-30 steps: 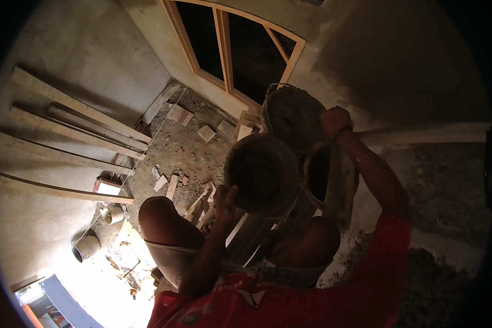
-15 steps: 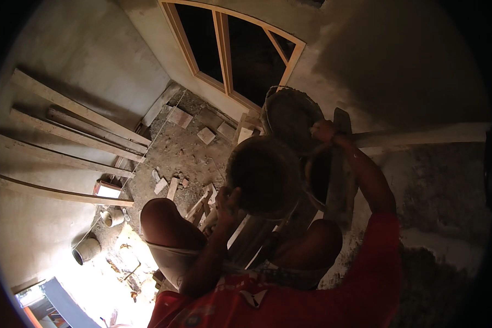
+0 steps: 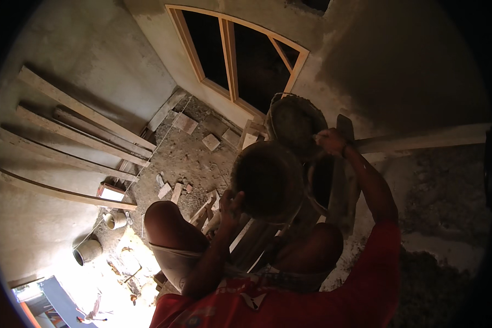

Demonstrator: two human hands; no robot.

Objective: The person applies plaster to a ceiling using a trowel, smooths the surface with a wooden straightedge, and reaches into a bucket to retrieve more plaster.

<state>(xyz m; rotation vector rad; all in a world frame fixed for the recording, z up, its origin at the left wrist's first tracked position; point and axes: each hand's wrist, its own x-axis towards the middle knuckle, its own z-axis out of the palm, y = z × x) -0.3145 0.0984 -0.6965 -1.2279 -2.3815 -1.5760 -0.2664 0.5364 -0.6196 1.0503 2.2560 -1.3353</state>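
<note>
I look down from a plank platform at three dark, mortar-caked buckets: a near round one, a far one with mortar inside, and a smaller one behind at right. My left hand grips the near bucket's left rim. My right hand, fingers closed, is at the far bucket's lower right edge; what is in its fingers is too dark and small to name. An upright plank stands beside the buckets, under my right forearm.
Long boards lean on the left wall. Rubble and blocks lie on the floor below. Containers stand by the bright opening at lower left. A wooden window frame is in the far wall; a horizontal beam runs along the right.
My right hand has moved down and left from the far bucket's upper right rim to its lower right edge. My left hand stays at the near bucket. The view has shifted slightly.
</note>
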